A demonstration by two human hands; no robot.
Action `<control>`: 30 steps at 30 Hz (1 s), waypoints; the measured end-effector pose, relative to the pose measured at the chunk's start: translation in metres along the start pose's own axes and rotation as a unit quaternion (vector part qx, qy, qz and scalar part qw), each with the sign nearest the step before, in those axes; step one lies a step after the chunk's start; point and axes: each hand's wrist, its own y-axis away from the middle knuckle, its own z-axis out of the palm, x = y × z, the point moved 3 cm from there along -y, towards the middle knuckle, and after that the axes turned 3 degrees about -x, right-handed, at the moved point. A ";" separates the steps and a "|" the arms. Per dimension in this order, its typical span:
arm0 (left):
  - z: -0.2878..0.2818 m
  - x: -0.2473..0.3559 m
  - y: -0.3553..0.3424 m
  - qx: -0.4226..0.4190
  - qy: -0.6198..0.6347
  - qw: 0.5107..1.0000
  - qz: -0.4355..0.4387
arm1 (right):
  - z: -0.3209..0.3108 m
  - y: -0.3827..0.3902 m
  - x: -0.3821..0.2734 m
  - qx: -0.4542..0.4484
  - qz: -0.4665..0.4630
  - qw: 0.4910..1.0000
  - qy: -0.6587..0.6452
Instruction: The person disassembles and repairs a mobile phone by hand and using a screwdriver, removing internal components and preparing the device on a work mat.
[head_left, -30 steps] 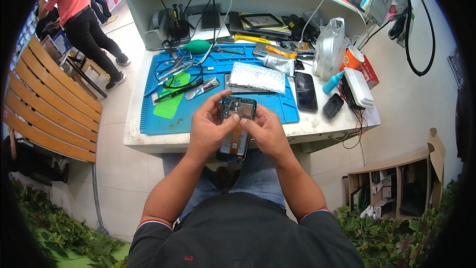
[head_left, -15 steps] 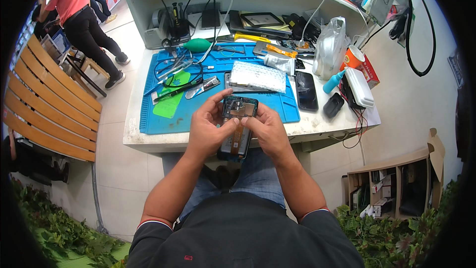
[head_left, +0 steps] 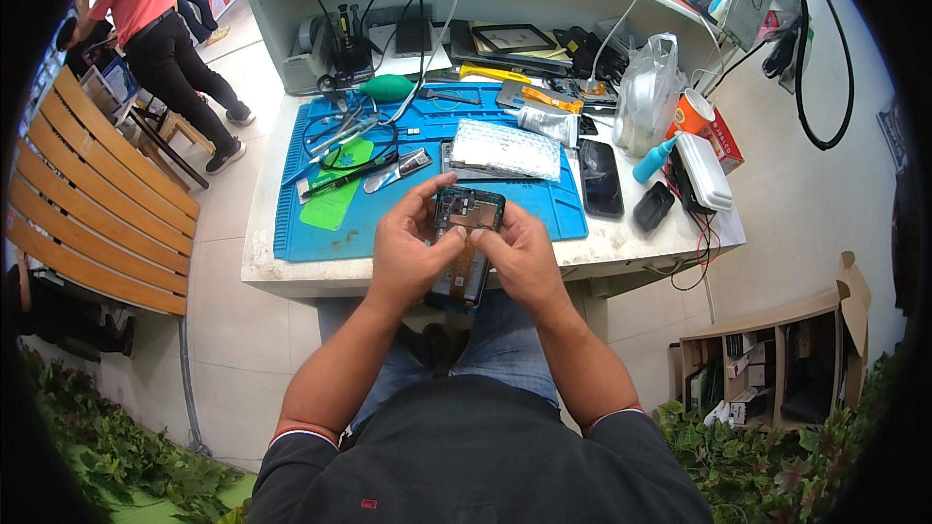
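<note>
An opened smartphone (head_left: pixel 471 209) with its inner parts bare is held upright at the table's front edge, above my lap. Its orange-brown flex cable (head_left: pixel 460 277) runs down over the dark battery. My left hand (head_left: pixel 417 238) grips the phone's left side, its thumb pressed on the middle of the inside. From the other side my right hand (head_left: pixel 519 245) holds it, and both thumb tips nearly meet over the cable's upper end. What lies under the thumbs is hidden.
A blue work mat (head_left: pixel 359 228) bears tweezers, a green card (head_left: pixel 332 202), a bubble-wrapped packet (head_left: pixel 506 149) and a green blower bulb (head_left: pixel 386 88). To its right lie a black phone (head_left: pixel 600 180) and a plastic bag (head_left: pixel 645 97). A person (head_left: pixel 155 29) stands at far left.
The phone's lower end has tipped up slightly and looks shorter. Both hands keep their hold, with thumbs in nearly the same place.
</note>
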 end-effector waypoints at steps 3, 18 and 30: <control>0.001 0.002 0.000 -0.004 -0.006 1.000 0.005 | 0.002 0.001 0.000 0.012 -0.010 1.000 0.020; 0.000 0.010 -0.002 -0.014 0.001 1.000 -0.006 | 0.008 0.009 -0.002 0.050 -0.051 0.991 0.114; 0.000 0.010 -0.003 -0.020 0.038 0.999 -0.026 | 0.008 0.009 0.000 0.057 -0.063 0.989 0.120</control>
